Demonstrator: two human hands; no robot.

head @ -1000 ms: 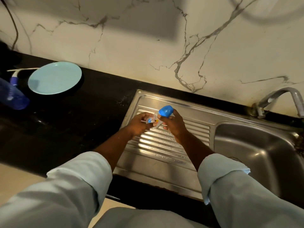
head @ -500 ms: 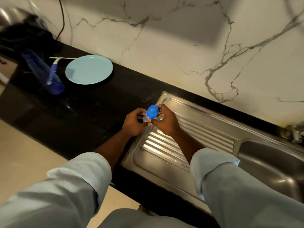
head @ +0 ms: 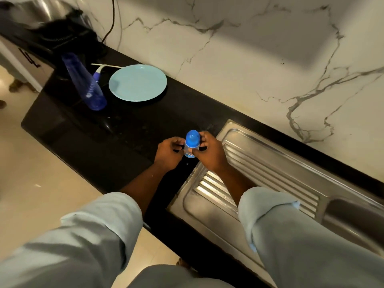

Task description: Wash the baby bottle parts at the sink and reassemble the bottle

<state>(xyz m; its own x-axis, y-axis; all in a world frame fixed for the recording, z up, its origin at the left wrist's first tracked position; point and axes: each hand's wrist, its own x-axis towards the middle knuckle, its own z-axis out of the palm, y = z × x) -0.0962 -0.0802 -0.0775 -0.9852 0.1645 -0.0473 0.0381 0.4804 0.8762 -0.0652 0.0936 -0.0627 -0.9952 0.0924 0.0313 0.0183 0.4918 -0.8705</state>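
Observation:
The baby bottle (head: 191,146) is small and clear, with a blue domed cap on top and a printed label. It stands upright over the black counter (head: 116,146), just left of the steel drainboard (head: 268,173). My right hand (head: 209,152) grips its right side with curled fingers and thumb. My left hand (head: 169,152) holds the bottle's lower left side with curled fingers. I cannot tell whether its base touches the counter.
A light blue plate (head: 137,82) lies at the back left of the counter, beside a tall blue bottle (head: 84,83) and a white-handled brush (head: 99,69). A dark appliance (head: 68,36) with a cable sits in the far left corner. The sink basin (head: 353,221) is at right.
Both hands carried the bottle leftward, from over the drainboard ridges to the counter beside it. The bottle went from tilted to upright. The view swung left, and the tap left the frame.

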